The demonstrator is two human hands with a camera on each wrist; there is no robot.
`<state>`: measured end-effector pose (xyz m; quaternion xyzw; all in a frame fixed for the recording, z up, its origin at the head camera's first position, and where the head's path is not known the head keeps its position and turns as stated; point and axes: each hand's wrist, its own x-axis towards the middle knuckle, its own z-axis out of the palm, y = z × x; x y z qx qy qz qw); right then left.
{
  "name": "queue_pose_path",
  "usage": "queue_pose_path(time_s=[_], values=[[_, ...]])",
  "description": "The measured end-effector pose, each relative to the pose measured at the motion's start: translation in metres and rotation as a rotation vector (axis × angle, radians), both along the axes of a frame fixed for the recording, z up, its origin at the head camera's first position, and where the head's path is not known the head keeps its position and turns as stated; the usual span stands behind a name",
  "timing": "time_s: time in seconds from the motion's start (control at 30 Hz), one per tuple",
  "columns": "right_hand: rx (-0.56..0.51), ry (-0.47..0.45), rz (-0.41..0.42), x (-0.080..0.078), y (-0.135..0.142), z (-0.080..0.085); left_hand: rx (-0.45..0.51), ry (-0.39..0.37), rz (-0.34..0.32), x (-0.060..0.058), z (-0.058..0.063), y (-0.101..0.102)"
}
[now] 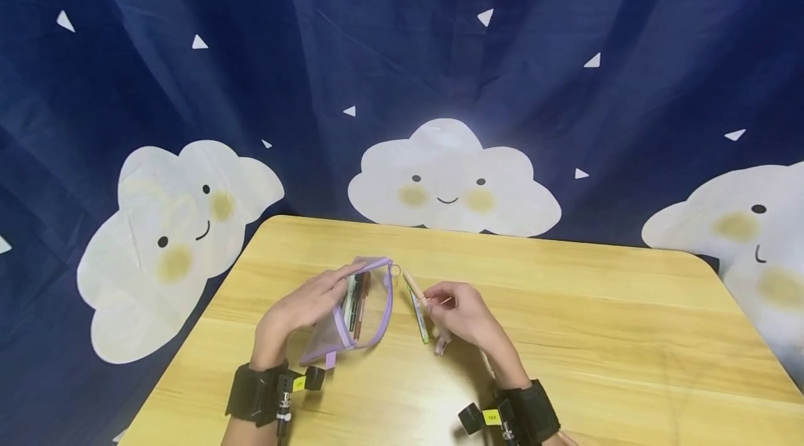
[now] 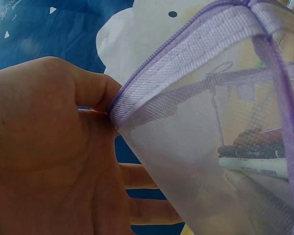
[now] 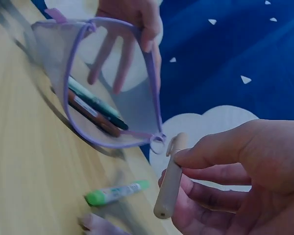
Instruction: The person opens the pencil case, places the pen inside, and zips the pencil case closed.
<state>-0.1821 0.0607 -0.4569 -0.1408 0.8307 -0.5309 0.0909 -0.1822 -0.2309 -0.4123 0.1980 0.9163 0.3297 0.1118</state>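
My left hand pinches the edge of a purple-trimmed mesh pencil pouch between thumb and fingers. Its zipped mouth gapes toward the right hand. Several pens, among them a brown one and a dark green one, lie inside the pouch. Just right of the mouth, my right hand holds a beige pen with a clip, thumb on one side and fingers behind. That pen is outside the pouch, apart from its rim.
A green-ended marker lies on the wooden table below the right hand. Close to it is a small pale pinkish object, only partly visible. A dark blue curtain with clouds hangs behind the table's far edge.
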Motion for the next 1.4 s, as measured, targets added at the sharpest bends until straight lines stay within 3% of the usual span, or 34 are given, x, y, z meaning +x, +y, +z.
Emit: queue_pose_path(time_s=[0.2,0.53,0.9,1.3,1.4], values=[[0.022,0.039,0.025,0.002,-0.013,-0.004,-0.005,0.004,-0.003,0.0,0.0,0.0],[-0.024,-0.024,0.05,0.004,-0.033,-0.012,0.009,0.028,-0.053,-0.001,0.001,0.0],[-0.212,-0.055,-0.046,-0.004,-0.066,-0.018,0.012,0.009,-0.03,0.0,0.0,0.001],[-0.306,-0.104,-0.12,0.002,-0.096,-0.025,0.013,0.016,-0.028,0.001,-0.001,0.003],[-0.333,-0.112,-0.099,0.003,-0.099,-0.026,0.011,0.01,-0.022,0.001,-0.001,0.003]])
